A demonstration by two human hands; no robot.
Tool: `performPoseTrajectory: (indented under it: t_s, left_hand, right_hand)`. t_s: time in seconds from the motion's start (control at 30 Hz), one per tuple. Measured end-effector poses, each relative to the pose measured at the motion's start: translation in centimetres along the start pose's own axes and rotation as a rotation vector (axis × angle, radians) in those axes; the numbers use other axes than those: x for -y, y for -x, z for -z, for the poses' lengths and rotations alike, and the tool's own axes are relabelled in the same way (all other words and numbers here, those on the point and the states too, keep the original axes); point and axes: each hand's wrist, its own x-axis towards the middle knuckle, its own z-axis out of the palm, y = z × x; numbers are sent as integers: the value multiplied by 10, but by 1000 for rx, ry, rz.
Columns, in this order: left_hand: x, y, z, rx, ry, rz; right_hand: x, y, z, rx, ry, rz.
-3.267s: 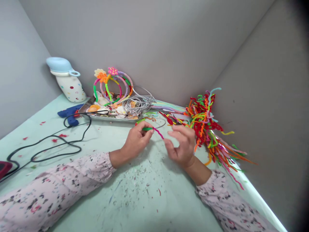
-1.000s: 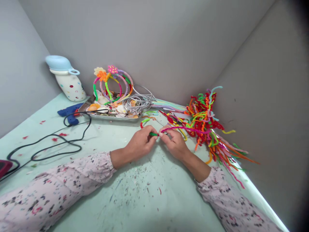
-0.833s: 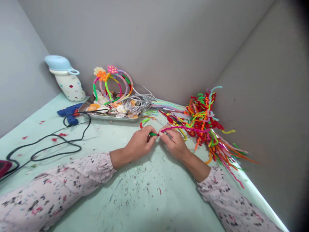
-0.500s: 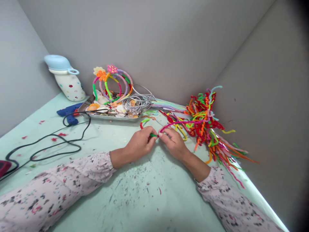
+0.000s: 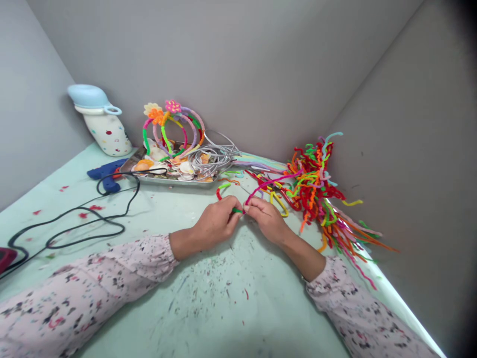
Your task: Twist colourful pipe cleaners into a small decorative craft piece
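Note:
My left hand pinches a green pipe cleaner, and most of that short piece is hidden inside my fingers. My right hand pinches the end of a magenta pipe cleaner against the green one. The magenta strand rises up and to the right, with its free end over a heap of multicoloured pipe cleaners. That heap lies just beyond my right hand in the table corner. Both sleeves carry a pale speckled print.
A metal tray holds seashells, a coil of grey wire and pipe-cleaner hoops. A blue glue gun trails a black cord. Behind it stands a white spotted jug. Scraps litter the pale green tabletop.
My hands have come together from apart, and the green and magenta pipe cleaners now meet between them. The magenta strand's free end has swung from level to pointing up and right.

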Motion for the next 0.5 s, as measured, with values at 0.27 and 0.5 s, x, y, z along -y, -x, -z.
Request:
performPoseTrajectory:
  t_s: [0.27, 0.5]
  left_hand:
    - [1, 2, 0, 4, -20, -31]
    - [1, 1, 0, -17, 13, -7]
  right_hand:
    - [-2, -1, 0, 46, -76, -59]
    - [-4, 0, -1, -37, 25, 41]
